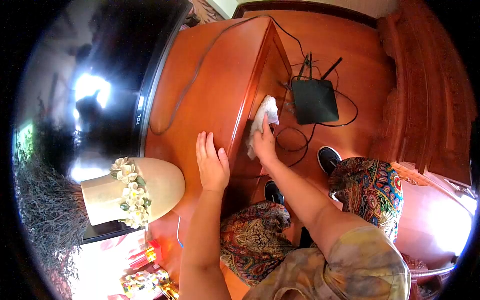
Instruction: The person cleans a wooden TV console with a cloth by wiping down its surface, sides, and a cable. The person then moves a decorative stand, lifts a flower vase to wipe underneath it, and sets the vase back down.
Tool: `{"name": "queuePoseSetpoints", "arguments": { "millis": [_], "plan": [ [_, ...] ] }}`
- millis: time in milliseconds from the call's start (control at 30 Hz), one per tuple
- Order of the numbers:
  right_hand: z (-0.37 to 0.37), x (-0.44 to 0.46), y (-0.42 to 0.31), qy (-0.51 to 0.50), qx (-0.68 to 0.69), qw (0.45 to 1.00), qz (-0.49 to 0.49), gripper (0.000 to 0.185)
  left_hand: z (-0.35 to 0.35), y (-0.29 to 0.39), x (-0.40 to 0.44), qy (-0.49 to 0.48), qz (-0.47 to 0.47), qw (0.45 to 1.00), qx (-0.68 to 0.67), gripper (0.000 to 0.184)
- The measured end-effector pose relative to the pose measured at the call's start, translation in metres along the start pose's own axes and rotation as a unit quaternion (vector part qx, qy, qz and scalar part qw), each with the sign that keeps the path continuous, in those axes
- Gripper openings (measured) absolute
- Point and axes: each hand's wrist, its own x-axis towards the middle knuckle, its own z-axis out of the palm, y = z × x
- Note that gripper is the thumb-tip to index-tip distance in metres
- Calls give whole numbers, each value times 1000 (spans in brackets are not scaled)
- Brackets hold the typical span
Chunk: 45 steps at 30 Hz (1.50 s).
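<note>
My left hand (213, 162) lies flat on the top of a reddish-brown wooden cabinet (225, 65), near its front edge, with the fingers stretched out. Lower down, my right hand (265, 145) holds a crumpled white cloth (265, 111) against the cabinet's front face. The index finger is extended along the cloth, and part of the cloth is hidden under the hand. Just beyond the right hand, a black router (315, 101) with several antennas rests on the reddish floor, with black cables around it.
A TV (117, 75) stands on the cabinet, beside a cream vase (165, 185) with white flowers and dark dried stems. A black cable (192, 82) runs across the cabinet top. Carved wooden furniture (425, 100) stands at the right. My shoe (328, 159) is near the router's cables.
</note>
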Motion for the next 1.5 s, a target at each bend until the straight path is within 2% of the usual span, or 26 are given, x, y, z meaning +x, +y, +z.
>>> {"name": "queuePoseSetpoints", "arguments": {
  "millis": [67, 100, 167, 233, 267, 367, 433, 467, 500, 567, 600, 667, 700, 767, 800, 833, 900, 967, 1033, 1100, 1167, 1233, 1267, 1367, 1433, 1500],
  "plan": [
    [-10, 4, -2, -14, -18, 998, 50, 59, -2, 1, -1, -8, -1, 1000, 6, 47],
    [-13, 12, -5, -12, 20, 995, 94, 58, -2, 2, -1, -3, -3, 1000, 11, 47],
    [-12, 36, 25, 9, 37, 991, 128, 57, -2, 2, 0, -2, 11, 1000, 7, 48],
    [-12, 53, 58, 22, -30, 996, 79, 58, -3, 5, 0, -9, 6, 1000, 8, 48],
    [-17, 53, 60, 13, 0, 992, 124, 59, -5, 8, 1, -11, 0, 1000, 7, 46],
    [-18, 71, 110, 70, -18, 997, 29, 51, -5, 8, 2, -9, -10, 1000, 4, 46],
    [-27, 70, 96, 44, 3, 994, 98, 55, -3, 8, 1, -4, -17, 1000, 2, 47],
    [-29, 61, 58, 42, 20, 987, 153, 51, -3, 8, 1, -5, -16, 1000, 0, 47],
    [-37, 67, 61, 3, 54, 972, 228, 47, -3, 7, 1, -4, -17, 1000, 0, 47],
    [-42, 80, 103, -19, 82, 971, 222, 50, -3, 6, 1, 27, -16, 999, 10, 47],
    [-35, 74, 97, -34, 78, 972, 217, 50, -3, 6, 1, 24, -12, 1000, 4, 47],
    [-29, 55, 82, 18, 162, 963, 217, 28, -2, 3, -1, 24, -10, 1000, -2, 47],
    [-29, 48, 80, 12, 156, 965, 212, 28, -1, 0, -3, 32, -15, 999, -5, 47],
    [-31, 34, 77, -63, 154, 958, 233, 33, 2, -7, -8, 36, -9, 999, 2, 46],
    [-30, 22, 58, -61, 166, 951, 253, 41, 3, -10, -10, 44, -11, 999, -2, 46],
    [-32, 9, 36, -64, 162, 954, 244, 41, 6, -13, -13, 49, -10, 999, -2, 45],
    [-41, -16, -5, -173, 204, 943, 196, 47, 12, -18, -15, 65, -8, 998, -12, 44],
    [-49, -32, -33, -191, 240, 936, 175, 46, 17, -21, -16, 68, -7, 998, -15, 44],
    [-60, -40, -83, -178, 171, 956, 161, 44, 11, -10, -11, 91, 5, 996, -15, 44],
    [-74, -52, -142, -234, 48, 962, 136, 42, 0, -2, -13, 107, 8, 994, -13, 44],
    [-82, -81, -208, -287, 7, 950, 123, 44, -10, 3, -13, 14, -43, 999, -25, 45],
    [-94, -93, -247, -335, -70, 938, 55, 46, -13, 3, -13, -3, -54, 998, -32, 47],
    [-101, -96, -259, -353, -80, 931, 36, 47, -14, 2, -12, -27, -62, 997, -39, 49],
    [-130, -75, -254, -416, -59, 907, 16, 50, -13, -2, -11, -7, -47, 996, -72, 55],
    [-144, -66, -230, -320, -39, 946, 35, 49, -6, -13, -9, -21, -37, 996, -75, 59],
    [-143, -66, -225, -306, -31, 950, 51, 48, -10, -16, -9, -43, -4, 997, -70, 59]
  ]
}}
